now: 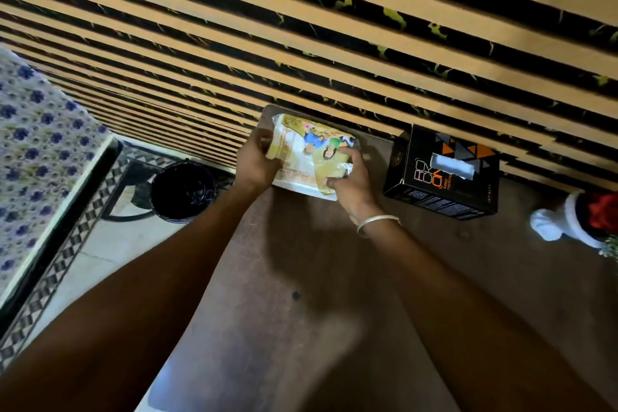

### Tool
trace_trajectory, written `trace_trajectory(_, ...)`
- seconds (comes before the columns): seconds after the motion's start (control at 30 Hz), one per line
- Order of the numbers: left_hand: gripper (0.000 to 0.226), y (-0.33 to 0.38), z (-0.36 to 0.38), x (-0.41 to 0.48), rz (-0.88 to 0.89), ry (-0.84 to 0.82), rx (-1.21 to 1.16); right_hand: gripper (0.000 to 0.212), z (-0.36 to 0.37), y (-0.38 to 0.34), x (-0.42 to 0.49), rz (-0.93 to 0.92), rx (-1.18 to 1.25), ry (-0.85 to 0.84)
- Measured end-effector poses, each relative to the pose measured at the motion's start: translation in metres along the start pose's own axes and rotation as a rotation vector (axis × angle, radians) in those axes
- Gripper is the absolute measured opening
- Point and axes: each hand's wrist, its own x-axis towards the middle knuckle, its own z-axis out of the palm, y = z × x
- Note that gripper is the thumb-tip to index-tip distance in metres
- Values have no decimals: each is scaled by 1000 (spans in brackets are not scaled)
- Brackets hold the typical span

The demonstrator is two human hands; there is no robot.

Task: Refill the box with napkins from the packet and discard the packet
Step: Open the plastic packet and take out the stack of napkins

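This looks like a lived-in room of a home, likely a bedroom or sitting room. A brown wooden worktop stands against a wall of tan slats over dark marbled panelling. Past the worktop's left edge, a dark waste bin sits on a tiled floor with a checkered border, beside a bed covered in blue-flowered cloth. Near the right edge stands a white vase with red flowers.

Packet on table, box right, bin left on floor.
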Motion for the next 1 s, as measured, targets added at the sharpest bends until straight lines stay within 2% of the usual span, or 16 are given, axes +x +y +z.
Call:
trace_trajectory(0.17,54,-12,-7,-43,14,-34,-97,61,-17,12,-51,-57,3,3)
trace_trajectory(0.3,49,-21,-14,-91,22,19,-55,60,-21,35,-91,-97,-40,-32)
trace_trajectory(0.6,49,-62,-20,-166,-32,-8,-9,46,-20,80,-154,-18,-88,-122)
trace_trajectory(0.73,48,-68,-21,-178,-44,22,9,45,-21,84,-166,-42,-109,-154)
trace_trajectory(0.9,47,-67,-25,-190,-96,26,39,51,-18,95,-172,-41,-219,-191)
trace_trajectory(1.0,48,-68,-27,-197,-64,60,186,50,-21,94,-177,-58,-351,-171)
